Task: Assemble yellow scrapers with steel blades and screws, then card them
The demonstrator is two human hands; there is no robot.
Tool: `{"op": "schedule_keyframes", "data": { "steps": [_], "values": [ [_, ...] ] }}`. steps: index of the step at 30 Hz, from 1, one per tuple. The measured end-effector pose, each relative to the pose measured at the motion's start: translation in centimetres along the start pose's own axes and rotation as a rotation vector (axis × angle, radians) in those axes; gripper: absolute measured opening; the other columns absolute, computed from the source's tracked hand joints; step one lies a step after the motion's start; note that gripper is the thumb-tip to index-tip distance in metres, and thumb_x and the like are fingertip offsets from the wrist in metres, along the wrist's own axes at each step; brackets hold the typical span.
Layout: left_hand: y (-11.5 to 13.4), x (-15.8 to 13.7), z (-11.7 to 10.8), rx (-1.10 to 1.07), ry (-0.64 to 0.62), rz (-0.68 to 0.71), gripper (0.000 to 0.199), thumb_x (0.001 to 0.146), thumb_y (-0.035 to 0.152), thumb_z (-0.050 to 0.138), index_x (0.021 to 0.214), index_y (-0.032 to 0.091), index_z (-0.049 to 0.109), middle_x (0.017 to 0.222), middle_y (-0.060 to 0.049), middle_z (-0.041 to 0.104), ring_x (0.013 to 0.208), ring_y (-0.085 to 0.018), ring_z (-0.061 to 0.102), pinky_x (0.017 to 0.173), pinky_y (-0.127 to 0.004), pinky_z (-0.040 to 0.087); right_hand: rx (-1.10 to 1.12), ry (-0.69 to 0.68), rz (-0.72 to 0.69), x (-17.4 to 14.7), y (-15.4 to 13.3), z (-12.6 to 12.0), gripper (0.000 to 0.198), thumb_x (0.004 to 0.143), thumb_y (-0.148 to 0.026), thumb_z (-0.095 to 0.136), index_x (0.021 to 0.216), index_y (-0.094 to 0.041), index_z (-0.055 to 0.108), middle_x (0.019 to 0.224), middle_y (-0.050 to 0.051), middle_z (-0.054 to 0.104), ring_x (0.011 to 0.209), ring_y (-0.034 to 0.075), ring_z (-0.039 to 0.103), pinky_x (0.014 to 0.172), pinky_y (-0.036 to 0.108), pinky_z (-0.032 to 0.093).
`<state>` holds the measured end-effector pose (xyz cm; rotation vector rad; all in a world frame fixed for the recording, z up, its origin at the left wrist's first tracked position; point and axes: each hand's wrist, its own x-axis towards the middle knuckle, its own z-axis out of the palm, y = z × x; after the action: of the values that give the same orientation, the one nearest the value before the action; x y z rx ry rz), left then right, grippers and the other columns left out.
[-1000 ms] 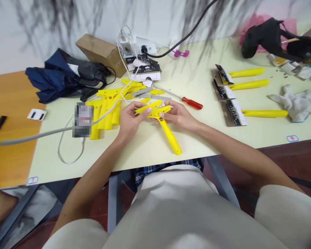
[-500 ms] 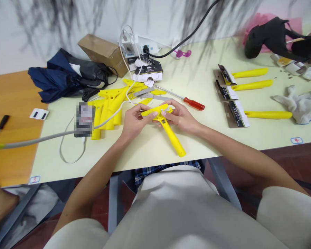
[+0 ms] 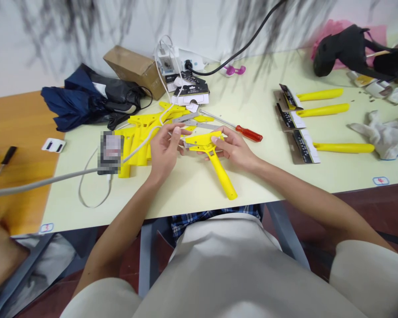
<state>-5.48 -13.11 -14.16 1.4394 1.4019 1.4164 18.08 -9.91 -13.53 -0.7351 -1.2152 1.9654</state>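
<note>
A yellow T-shaped scraper (image 3: pixel 222 175) points its handle down toward the table's front edge. Its head has a yellow cover piece (image 3: pixel 203 138) lying over it, with a grey blade edge showing at the left end. My right hand (image 3: pixel 236 149) grips the head's right end, thumb on top of the cover. Just left of the head is my left hand (image 3: pixel 166 148), fingers apart; some fingertips come close to the blade end, and contact cannot be made out. Behind the hands lie loose grey blades (image 3: pixel 199 124) and a red-handled screwdriver (image 3: pixel 249 133).
Several yellow scraper bodies (image 3: pixel 141 145) are piled at left, crossed by a white cable (image 3: pixel 146 143). Packaged yellow scrapers (image 3: pixel 343 147) lie at right beside white gloves (image 3: pixel 383 132). Further back are a cardboard box (image 3: pixel 135 68), a dark blue umbrella (image 3: pixel 76 99) and black-and-white packages (image 3: pixel 194 95).
My left hand has come off the scraper head and moved left, its fingers spreading. The yellow cover has shifted on the head, and the blade's end now shows. My right hand keeps its grip.
</note>
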Motion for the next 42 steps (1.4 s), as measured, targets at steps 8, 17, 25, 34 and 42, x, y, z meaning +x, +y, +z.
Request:
{"op": "schedule_keyframes", "data": {
  "steps": [8,17,25,34,42],
  "values": [
    [-0.4,0.7,-2.0,0.318,0.078,0.126,0.049,0.103,0.068,0.072,0.125,0.024,0.080,0.089,-0.004,0.084,0.061,-0.016,0.078,0.048,-0.024,0.048,0.002,0.098,-0.067,0.0,-0.6,-0.3,0.050,0.091,-0.054,0.095,0.106,-0.026,0.055,0.118,0.005,0.084,0.108,0.031,0.086,0.094,0.056,0.075],
    [-2.6,1.7,-6.1,0.633,0.353,0.441,0.036,0.103,0.061,0.073,0.110,0.026,0.081,0.067,-0.001,0.072,0.059,-0.018,0.069,0.063,-0.032,0.051,-0.023,0.131,-0.139,0.4,-0.5,-1.0,0.053,0.091,-0.057,0.094,0.109,-0.027,0.053,0.120,0.004,0.083,0.106,0.028,0.087,0.094,0.050,0.075],
    [-3.5,-1.0,-3.3,0.508,0.330,0.582,0.045,0.116,0.059,0.048,0.114,0.026,0.078,0.062,-0.001,0.061,0.052,-0.018,0.059,0.061,-0.035,0.051,0.005,0.153,-0.160,0.7,-0.4,-0.9,0.064,0.083,-0.058,0.100,0.103,-0.026,0.048,0.109,0.002,0.084,0.097,0.027,0.088,0.085,0.046,0.077],
    [-2.4,-1.2,0.2,0.367,0.095,0.599,0.033,0.114,0.052,0.058,0.118,0.028,0.080,0.102,-0.010,0.083,0.100,-0.027,0.080,0.097,-0.051,0.064,-0.032,0.116,-0.045,0.6,-0.4,-0.8,0.063,0.081,-0.051,0.103,0.099,-0.026,0.049,0.101,0.004,0.085,0.087,0.027,0.088,0.078,0.045,0.078],
    [-1.0,-0.8,0.5,0.407,-0.092,0.599,0.027,0.112,0.041,0.067,0.128,0.023,0.080,0.124,-0.012,0.086,0.119,-0.027,0.080,0.109,-0.048,0.064,-0.069,0.056,-0.003,0.4,0.5,-0.5,0.055,0.084,-0.048,0.101,0.098,-0.024,0.055,0.094,0.003,0.084,0.083,0.025,0.087,0.076,0.044,0.078]
  ]
}}
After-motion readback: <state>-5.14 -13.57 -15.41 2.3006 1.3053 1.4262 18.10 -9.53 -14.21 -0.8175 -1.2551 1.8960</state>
